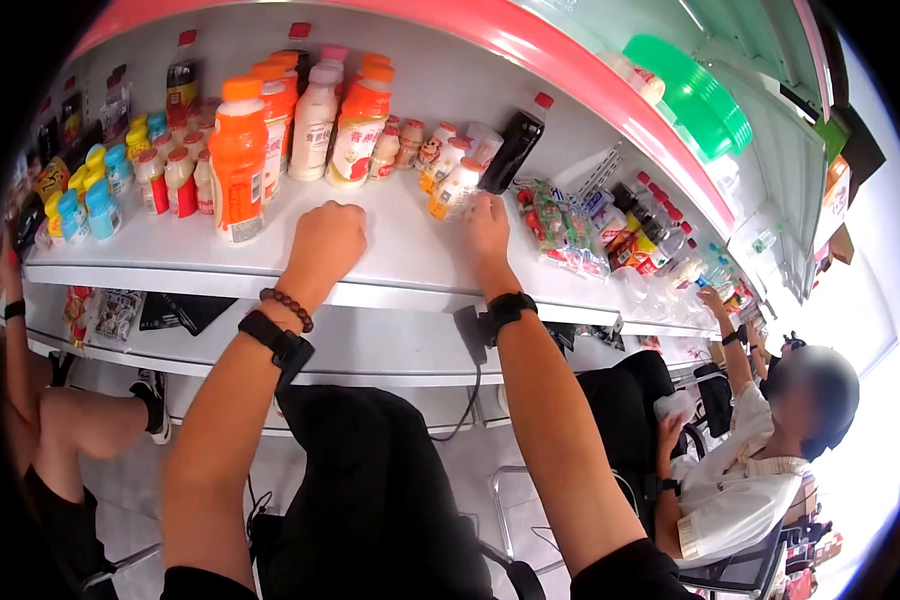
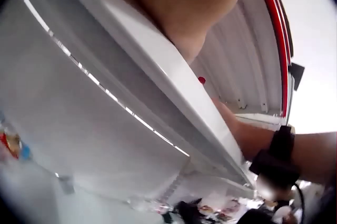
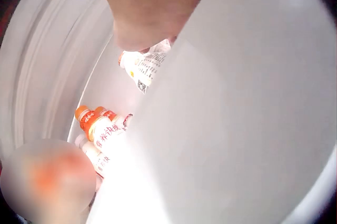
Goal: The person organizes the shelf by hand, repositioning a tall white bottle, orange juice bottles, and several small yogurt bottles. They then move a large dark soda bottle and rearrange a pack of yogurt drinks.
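Observation:
My left hand (image 1: 328,242) rests at the shelf's front edge with its fingers curled in and nothing visible in them. To its right, my right hand (image 1: 488,235) is at a small white drink bottle (image 1: 454,192) with an orange cap, its curled fingers at the bottle's right side. In the right wrist view the fingers overlap the end of the white-labelled bottle (image 3: 143,68); the thumb is hidden. Close behind stand another small bottle (image 1: 444,160) and a dark soda bottle (image 1: 519,143) with a red cap, which leans.
Left on the white shelf (image 1: 390,245) stand large orange-capped bottles (image 1: 238,165), pale bottles (image 1: 315,125) and several small blue-capped bottles (image 1: 102,208). Bagged sweets (image 1: 562,232) lie to the right. A pink-edged shelf (image 1: 530,65) hangs above. A seated person (image 1: 740,470) is on the right.

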The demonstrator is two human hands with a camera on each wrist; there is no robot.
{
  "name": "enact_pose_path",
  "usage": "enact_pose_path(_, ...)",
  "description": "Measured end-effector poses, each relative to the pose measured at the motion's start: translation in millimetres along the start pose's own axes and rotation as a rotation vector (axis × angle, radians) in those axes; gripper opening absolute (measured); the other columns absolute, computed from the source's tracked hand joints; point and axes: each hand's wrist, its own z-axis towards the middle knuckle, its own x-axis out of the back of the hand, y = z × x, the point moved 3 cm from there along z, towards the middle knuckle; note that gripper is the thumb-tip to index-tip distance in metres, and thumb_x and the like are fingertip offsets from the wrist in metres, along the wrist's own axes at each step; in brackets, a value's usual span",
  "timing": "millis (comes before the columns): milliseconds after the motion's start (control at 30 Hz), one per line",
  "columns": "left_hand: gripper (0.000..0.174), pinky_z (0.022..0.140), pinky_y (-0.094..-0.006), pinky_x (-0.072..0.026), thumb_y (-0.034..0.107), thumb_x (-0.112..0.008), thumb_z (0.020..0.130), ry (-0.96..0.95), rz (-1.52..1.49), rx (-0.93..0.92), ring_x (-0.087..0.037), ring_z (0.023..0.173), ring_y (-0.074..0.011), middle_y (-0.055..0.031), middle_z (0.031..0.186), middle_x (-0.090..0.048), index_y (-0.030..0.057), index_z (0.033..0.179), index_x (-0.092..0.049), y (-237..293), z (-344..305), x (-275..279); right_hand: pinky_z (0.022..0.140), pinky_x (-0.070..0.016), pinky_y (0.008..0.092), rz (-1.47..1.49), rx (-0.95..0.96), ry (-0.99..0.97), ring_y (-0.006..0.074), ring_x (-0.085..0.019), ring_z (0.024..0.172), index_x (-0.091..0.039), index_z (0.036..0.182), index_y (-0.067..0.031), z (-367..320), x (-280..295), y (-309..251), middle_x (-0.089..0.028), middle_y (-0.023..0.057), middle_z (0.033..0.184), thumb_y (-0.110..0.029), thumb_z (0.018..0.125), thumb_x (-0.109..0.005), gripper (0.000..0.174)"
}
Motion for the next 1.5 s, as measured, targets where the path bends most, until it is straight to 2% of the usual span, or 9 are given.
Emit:
enact_pose_path(467, 0.020, 0.074, -0.0448, -0.0535, 0.014, -0.056, 0.077, -0.104, 0.031, 0.122, -0.068, 0.080, -0.0365, -0.0217, 0.085, -0.069, 0.0010, 0.081, -0.071, 10, 0, 16, 0.044, -0.0491, 0.0315, -0.195, -0.118, 0.124, 0.0192, -0.062, 0.052, -0.063, 0.088, 0.0008, 76, 54, -1, -0.064, 0.0106, 0.075, -0.019, 0.088, -0.054, 0.022)
enact_pose_path(567, 0.020, 0.073, -0.0446, -0.0534, 0.013, -0.055, 0.077, -0.126, 0.017, 0.127, -0.068, 0.079, -0.0366, -0.0208, 0.083, -0.069, 0.0010, 0.080, -0.071, 11, 0, 19, 0.065, -0.0558, 0.0353, -0.370, 0.172, 0.249, 0.0284, -0.070, 0.063, -0.066, 0.099, 0.0001, 145, 79, -13, -0.069, 0.0167, 0.069, -0.028, 0.078, -0.067, 0.035)
enact_pose_path(600, 0.020, 0.073, -0.0445, -0.0534, 0.012, -0.055, 0.077, -0.122, 0.008, 0.126, -0.068, 0.078, -0.0366, -0.0206, 0.082, -0.069, 0.0010, 0.080, -0.071, 11, 0, 18, 0.049, -0.0554, 0.0321, -0.406, 0.169, 0.199, 0.0199, -0.066, 0.054, -0.062, 0.111, -0.0017, 147, 82, -40, -0.068, 0.0116, 0.076, -0.023, 0.082, -0.069, 0.036)
enact_pose_path(667, 0.019, 0.073, -0.0441, -0.0534, 0.012, -0.055, 0.076, -0.094, 0.003, 0.119, -0.068, 0.078, -0.0364, -0.0204, 0.082, -0.069, 0.0014, 0.079, -0.071, 10, 0, 13, 0.052, -0.0558, 0.0310, -0.500, 0.219, 0.143, 0.0193, -0.067, 0.052, -0.056, 0.120, -0.0025, 167, 80, -72, -0.068, 0.0136, 0.067, -0.026, 0.080, -0.070, 0.049)
enact_pose_path(733, 0.019, 0.072, -0.0437, -0.0534, 0.012, -0.055, 0.076, -0.088, 0.013, 0.126, -0.068, 0.078, -0.0362, -0.0203, 0.082, -0.069, 0.0017, 0.078, -0.071, 9, 1, 12, 0.085, -0.0536, 0.0406, -0.993, 0.556, 0.237, 0.0326, -0.069, 0.094, -0.052, 0.129, -0.0049, 174, 74, -100, -0.068, 0.0229, 0.104, -0.025, 0.076, -0.069, 0.059)
enact_pose_path(800, 0.018, 0.072, -0.0435, -0.0533, 0.011, -0.055, 0.076, -0.106, 0.033, 0.145, -0.068, 0.078, -0.0360, -0.0202, 0.082, -0.069, 0.0021, 0.078, -0.071, 11, 2, 14, 0.094, -0.0490, 0.0439, -0.992, 0.689, 0.103, 0.0356, -0.061, 0.112, -0.050, 0.132, -0.0059, 164, 60, -126, -0.059, 0.0239, 0.124, -0.025, 0.074, -0.070, 0.064)
enact_pose_path(1033, 0.018, 0.072, -0.0448, -0.0537, 0.014, -0.056, 0.077, -0.176, 0.051, 0.122, -0.067, 0.076, -0.0366, -0.0197, 0.080, -0.068, 0.0028, 0.077, -0.070, 11, 4, 13, 0.089, -0.0497, 0.0441, -0.874, 0.545, -0.014, 0.0365, -0.063, 0.103, -0.053, 0.126, -0.0044, 177, 43, -108, -0.063, 0.0205, 0.116, -0.024, 0.076, -0.070, 0.056)
enact_pose_path(1367, 0.018, 0.069, -0.0446, -0.0536, 0.013, -0.056, 0.076, -0.046, 0.019, 0.087, -0.067, 0.074, -0.0357, -0.0194, 0.078, -0.069, 0.0019, 0.075, -0.070, 10, 0, 13, 0.077, -0.0505, 0.0442, -0.670, 0.779, 0.323, 0.0362, -0.065, 0.084, -0.052, 0.104, -0.0067, 89, 80, -122, -0.066, 0.0160, 0.086, -0.021, 0.081, -0.072, 0.034)
enact_pose_path(1500, 0.018, 0.070, -0.0439, -0.0537, 0.013, -0.056, 0.077, -0.038, 0.018, 0.103, -0.068, 0.075, -0.0351, -0.0188, 0.077, -0.069, 0.0029, 0.075, -0.071, 9, 1, 12, 0.079, -0.0499, 0.0446, -0.683, 0.745, 0.285, 0.0348, -0.063, 0.091, -0.056, 0.103, -0.0046, 56, 84, -146, -0.064, 0.0146, 0.097, -0.023, 0.082, -0.071, 0.032)
